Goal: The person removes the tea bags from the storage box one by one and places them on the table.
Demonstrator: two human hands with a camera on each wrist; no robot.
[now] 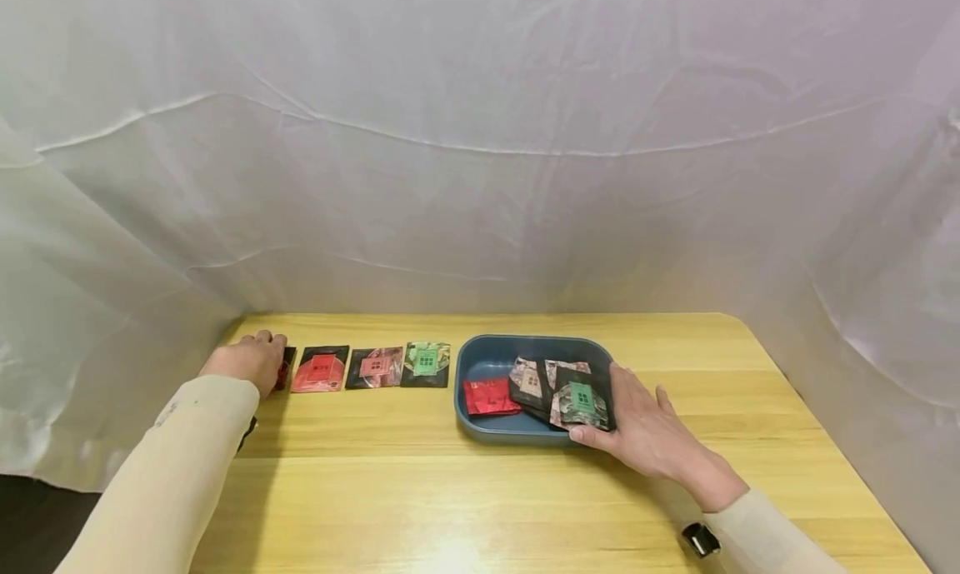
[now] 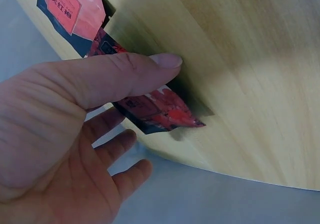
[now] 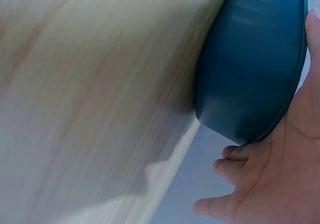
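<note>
Left wrist view: left hand (image 2: 65,119) pinches red-black sachet (image 2: 167,109), left end of row (image 1: 322,370), mostly hidden in head view. Right hand (image 1: 648,428), fingers extended, touches blue tray (image 1: 487,361); sachets inside (image 1: 581,403): head view only.

Left hand (image 1: 246,362) in a pinch, right hand (image 1: 649,428) loosely spread

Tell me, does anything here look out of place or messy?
Nothing looks spilled, and I see no clear damage. The loose packets toward the right of the blue tray overlap at different angles, which looks untidy compared with the row of packets on the table.
</note>
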